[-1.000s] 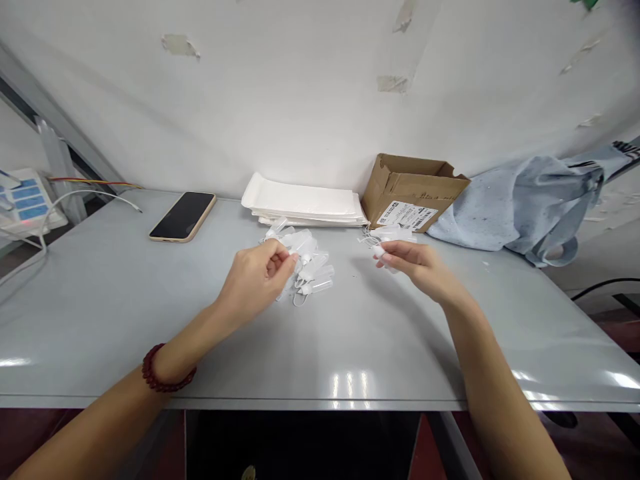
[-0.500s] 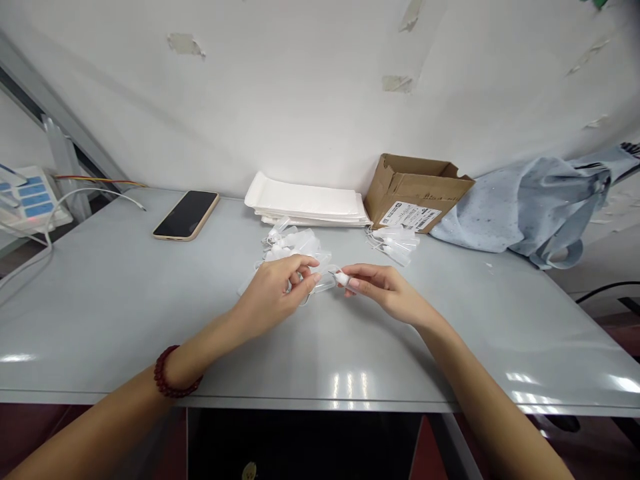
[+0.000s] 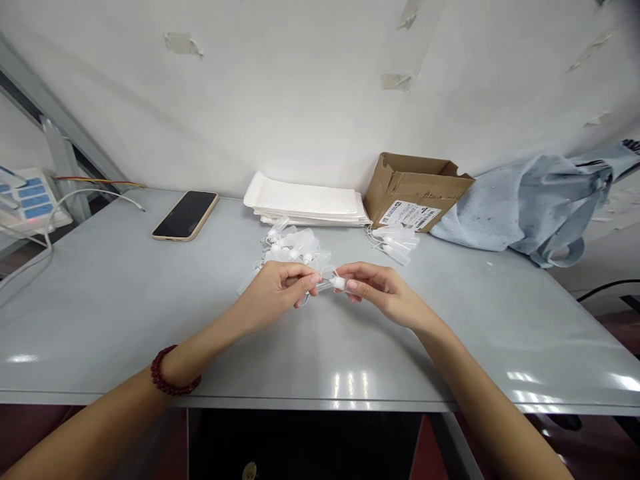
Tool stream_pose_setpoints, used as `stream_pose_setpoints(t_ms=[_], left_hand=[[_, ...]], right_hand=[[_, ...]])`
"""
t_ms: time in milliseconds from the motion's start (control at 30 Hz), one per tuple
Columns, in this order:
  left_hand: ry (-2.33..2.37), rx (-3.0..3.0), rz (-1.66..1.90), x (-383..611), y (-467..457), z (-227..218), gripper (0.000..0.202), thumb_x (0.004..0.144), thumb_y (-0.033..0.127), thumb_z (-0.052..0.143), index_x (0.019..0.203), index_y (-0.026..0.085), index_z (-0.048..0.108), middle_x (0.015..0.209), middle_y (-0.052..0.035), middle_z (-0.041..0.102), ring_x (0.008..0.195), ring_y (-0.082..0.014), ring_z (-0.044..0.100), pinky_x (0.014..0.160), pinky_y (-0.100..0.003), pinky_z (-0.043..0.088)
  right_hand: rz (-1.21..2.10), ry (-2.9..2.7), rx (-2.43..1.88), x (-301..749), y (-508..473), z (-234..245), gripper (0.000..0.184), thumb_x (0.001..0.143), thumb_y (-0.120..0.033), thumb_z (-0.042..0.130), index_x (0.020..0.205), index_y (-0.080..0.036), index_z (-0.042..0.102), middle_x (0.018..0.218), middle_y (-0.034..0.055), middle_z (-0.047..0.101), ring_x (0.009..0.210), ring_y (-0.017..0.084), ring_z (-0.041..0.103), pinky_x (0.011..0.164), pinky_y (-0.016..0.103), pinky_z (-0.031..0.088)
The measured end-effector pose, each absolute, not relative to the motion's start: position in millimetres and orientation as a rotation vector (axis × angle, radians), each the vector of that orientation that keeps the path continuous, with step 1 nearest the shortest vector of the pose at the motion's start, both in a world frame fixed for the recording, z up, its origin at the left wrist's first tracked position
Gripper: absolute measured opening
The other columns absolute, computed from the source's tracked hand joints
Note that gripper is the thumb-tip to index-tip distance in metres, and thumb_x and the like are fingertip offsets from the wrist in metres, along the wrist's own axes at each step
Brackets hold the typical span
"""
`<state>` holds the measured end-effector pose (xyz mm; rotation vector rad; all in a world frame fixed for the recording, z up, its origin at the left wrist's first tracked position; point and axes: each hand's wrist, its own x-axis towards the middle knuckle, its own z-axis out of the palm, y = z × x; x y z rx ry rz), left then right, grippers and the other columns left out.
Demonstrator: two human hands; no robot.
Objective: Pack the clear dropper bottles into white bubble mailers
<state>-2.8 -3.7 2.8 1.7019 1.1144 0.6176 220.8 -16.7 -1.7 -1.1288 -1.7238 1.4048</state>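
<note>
My right hand point(image 3: 377, 287) pinches a small clear needle-tip bottle point(image 3: 339, 283) by its body, its white neck turned to the left. Thumb and forefinger of my left hand point(image 3: 283, 290) are closed at the thin tip of that bottle; the exact grip is too small to make out. Just behind my left hand lies a loose pile of similar clear bottles point(image 3: 295, 247) with white necks and thin loops. A smaller group of them point(image 3: 397, 243) rests further right, in front of the cardboard box.
A stack of white envelopes point(image 3: 310, 200) lies against the wall beside an open cardboard box point(image 3: 423, 190). To the right slumps a light blue bag point(image 3: 520, 207). On the grey table point(image 3: 125, 313), a phone point(image 3: 186, 215) lies left, near a white cable point(image 3: 75, 193).
My left hand's thumb and forefinger have closed at the bottle's tip, where they were a little apart from it. My right hand has shifted slightly left with the bottle.
</note>
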Motion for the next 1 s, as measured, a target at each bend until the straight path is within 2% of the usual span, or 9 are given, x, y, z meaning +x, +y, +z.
stream_pose_setpoints(t_ms=[667,867,1000], left_hand=[[1.098,1.668,0.610,-1.8,-4.3,2.4,0.032,0.088,0.040,0.052,0.074,0.014,0.066,0.053,0.0027,0.050,0.052,-0.0089,0.045,0.053,-0.021,0.036],[1.107,1.653,0.621,-1.8,-5.0,0.6,0.029,0.087,0.038,0.053,0.076,0.015,0.066,0.066,-0.0001,0.060,0.053,-0.0080,0.046,0.051,-0.021,0.038],[1.108,1.651,0.615,-0.5,-5.6,1.1,0.028,0.086,0.036,0.055,0.073,0.015,0.065,0.062,0.0017,0.058,0.052,-0.0073,0.047,0.050,-0.019,0.038]], right_hand=[[1.397,-1.729,-1.107,217.7,-18.5,-1.2,0.026,0.087,-0.034,0.057,0.107,-0.018,0.063,0.090,0.0032,0.066,0.068,0.010,0.052,0.069,0.028,0.047],[1.362,-1.754,-1.118,215.6,-19.8,0.0,0.026,0.086,-0.034,0.058,0.106,-0.019,0.067,0.092,0.0033,0.068,0.072,0.011,0.053,0.069,0.027,0.047],[1.355,-1.783,-1.137,215.0,-20.4,0.4,0.028,0.086,-0.036,0.058,0.106,-0.020,0.069,0.094,0.0040,0.069,0.072,0.012,0.055,0.067,0.028,0.048]])
